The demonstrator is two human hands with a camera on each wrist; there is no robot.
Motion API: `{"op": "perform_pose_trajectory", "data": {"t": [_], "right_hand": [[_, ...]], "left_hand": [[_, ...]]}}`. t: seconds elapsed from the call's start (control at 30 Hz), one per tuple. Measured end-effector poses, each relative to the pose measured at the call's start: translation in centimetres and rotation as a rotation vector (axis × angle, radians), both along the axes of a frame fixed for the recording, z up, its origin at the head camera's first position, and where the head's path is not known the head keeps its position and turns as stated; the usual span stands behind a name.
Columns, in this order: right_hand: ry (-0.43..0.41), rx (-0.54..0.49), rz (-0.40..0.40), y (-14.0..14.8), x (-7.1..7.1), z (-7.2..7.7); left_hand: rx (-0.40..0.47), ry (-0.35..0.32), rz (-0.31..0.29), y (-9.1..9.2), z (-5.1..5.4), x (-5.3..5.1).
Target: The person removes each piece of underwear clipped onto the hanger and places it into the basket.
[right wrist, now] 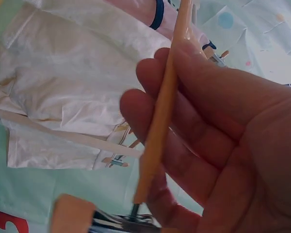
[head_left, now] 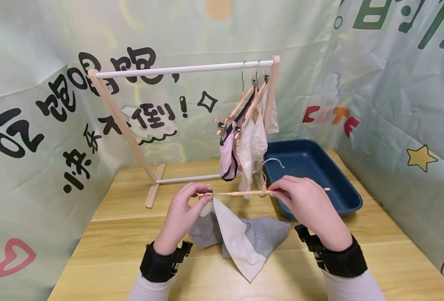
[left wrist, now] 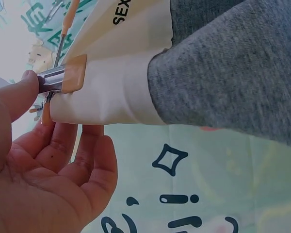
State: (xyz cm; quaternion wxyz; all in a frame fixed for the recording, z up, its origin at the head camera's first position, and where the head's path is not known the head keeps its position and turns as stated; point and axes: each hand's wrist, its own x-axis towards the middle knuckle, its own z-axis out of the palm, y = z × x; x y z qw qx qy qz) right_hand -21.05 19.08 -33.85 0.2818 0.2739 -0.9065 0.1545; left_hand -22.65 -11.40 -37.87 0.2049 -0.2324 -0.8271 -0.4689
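Note:
A clip hanger (head_left: 248, 193) with a silver hook is held level by both hands above the table. My left hand (head_left: 184, 213) pinches the metal clip (left wrist: 52, 79) at its left end. That clip bites the edge of a grey and cream garment (head_left: 268, 232), which droops from it toward the table. Black lettering shows on the cream part in the left wrist view. With thumb and fingers, my right hand (head_left: 306, 200) grips the hanger's bar right of the hook. The other clip (right wrist: 72, 213) is blurred in the right wrist view; whether it holds anything cannot be told.
Behind the hands stands a wooden rack (head_left: 184, 68) with a white rail. At its right end hang a pink garment (head_left: 227, 154) with dark trim and white clothes (head_left: 253, 142) on hangers. A dark blue basin (head_left: 351, 205) lies to the right, partly behind my right hand.

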Motion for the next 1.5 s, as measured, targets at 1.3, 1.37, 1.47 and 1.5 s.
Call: {"op": "perform_pose_trajectory", "data": {"t": [1.3,1.37,1.47,1.5], "right_hand": [[-0.331,0.198,0.065,-0.1,-0.6,-0.8],[-0.342,0.205,0.063,-0.2,-0.5,-0.8],[-0.351,0.214,0.061,-0.3,-0.5,-0.8],[-0.352,0.216,0.062,-0.4,-0.5,-0.8]], "left_hand": [[0.093,-0.110,0.032,1.9,-0.4,0.6],[0.106,-0.127,0.043,2.0,-0.4,0.6],[0.120,-0.148,0.061,2.0,-0.4,0.6],[0.123,-0.153,0.064,2.0,-0.3,0.6]]}}
